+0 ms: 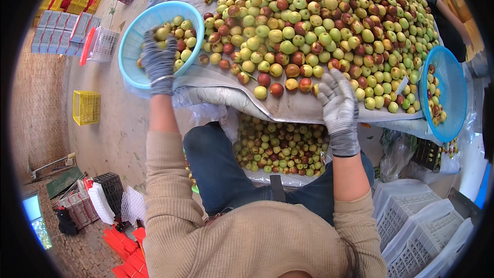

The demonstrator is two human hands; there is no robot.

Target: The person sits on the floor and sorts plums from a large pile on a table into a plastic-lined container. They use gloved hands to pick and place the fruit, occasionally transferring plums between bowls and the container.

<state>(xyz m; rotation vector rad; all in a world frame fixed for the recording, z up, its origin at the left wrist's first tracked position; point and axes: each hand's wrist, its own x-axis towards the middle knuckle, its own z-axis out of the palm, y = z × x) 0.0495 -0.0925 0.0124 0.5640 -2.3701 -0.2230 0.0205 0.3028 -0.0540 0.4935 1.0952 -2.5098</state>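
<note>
Green and red-brown jujubes (287,46) lie in a large heap on a cloth-covered table. My left hand (159,60), in a grey striped knit glove, is over a light-blue plastic basket (133,19) at the heap's left, with a jujube at its fingers. More jujubes lie in that basket. At the table's front edge is my right hand (339,108), in a pale coated glove, palm up with fingers apart. Its fingertips are beside a jujube; a firm hold on it cannot be told. A second blue basket (449,88), tilted, stands at the right with jujubes in it.
Between my knees, a plastic-lined container of jujubes (281,146) sits below the table. A yellow crate (87,107) stands on the floor at left, near a white crate (105,44). Grey crates (420,220) with plastic sheeting are at lower right. Another person's arm (451,19) shows at upper right.
</note>
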